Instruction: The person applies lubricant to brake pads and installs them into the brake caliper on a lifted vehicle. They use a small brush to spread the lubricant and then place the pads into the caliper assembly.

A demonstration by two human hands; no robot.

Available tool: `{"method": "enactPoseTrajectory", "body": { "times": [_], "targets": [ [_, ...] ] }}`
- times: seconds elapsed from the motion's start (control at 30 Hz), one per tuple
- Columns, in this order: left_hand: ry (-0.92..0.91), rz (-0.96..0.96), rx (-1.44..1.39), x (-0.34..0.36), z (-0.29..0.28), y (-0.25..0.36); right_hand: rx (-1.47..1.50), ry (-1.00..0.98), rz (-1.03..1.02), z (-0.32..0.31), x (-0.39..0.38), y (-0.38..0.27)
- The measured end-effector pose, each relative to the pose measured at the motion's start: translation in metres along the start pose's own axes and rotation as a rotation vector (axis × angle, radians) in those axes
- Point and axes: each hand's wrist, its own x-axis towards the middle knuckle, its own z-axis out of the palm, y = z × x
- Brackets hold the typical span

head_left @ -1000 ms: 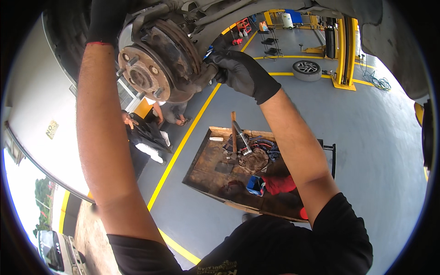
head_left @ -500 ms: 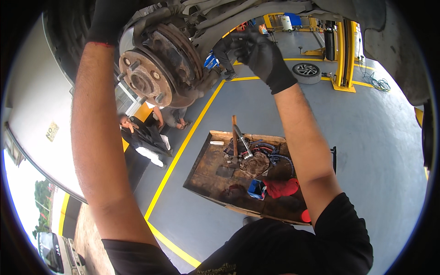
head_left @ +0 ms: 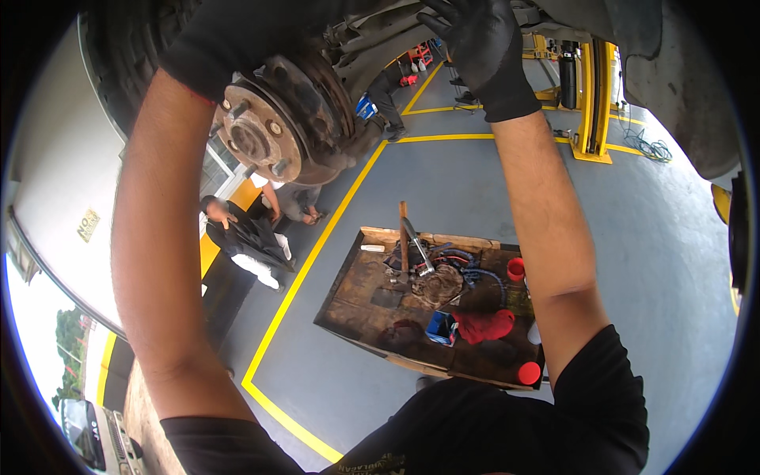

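My left hand [head_left: 253,43], in a black glove, reaches across the top of the rusty brake disc and wheel hub [head_left: 261,134]. Its fingers run into the dark underbody and cannot be made out. Dark brake parts [head_left: 297,91] sit behind the hub, under that hand. My right hand [head_left: 483,55], gloved in black too, is raised beneath the car's underbody to the right of the hub. Its fingers are stretched apart, and I see nothing held in them.
Below stands a wooden-topped tool cart [head_left: 348,305] with a hammer [head_left: 404,237], a ratchet [head_left: 418,244], a red cloth [head_left: 484,324], a blue box [head_left: 442,327] and red caps [head_left: 529,373]. People [head_left: 245,237] crouch at left. A yellow lift post [head_left: 594,103] stands at right.
My left hand has moved right, over the top of the hub. The right hand has risen and shifted right, its fingers now spread. More of the cart's right side shows.
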Motion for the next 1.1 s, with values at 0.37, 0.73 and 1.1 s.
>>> {"method": "enactPoseTrajectory", "body": {
  "times": [0.37,0.73,1.1],
  "targets": [
    [-0.369,0.063,0.088,-0.011,0.005,0.030,0.176,-0.146,0.067,0.017,-0.046,0.027],
    [-0.019,-0.404,0.095,-0.067,-0.039,-0.009,0.268,-0.095,0.135,0.021,-0.040,0.031],
    [0.076,-0.360,0.041,-0.127,0.004,-0.007,0.426,-0.411,0.041,0.028,-0.010,0.041]
  ]
}}
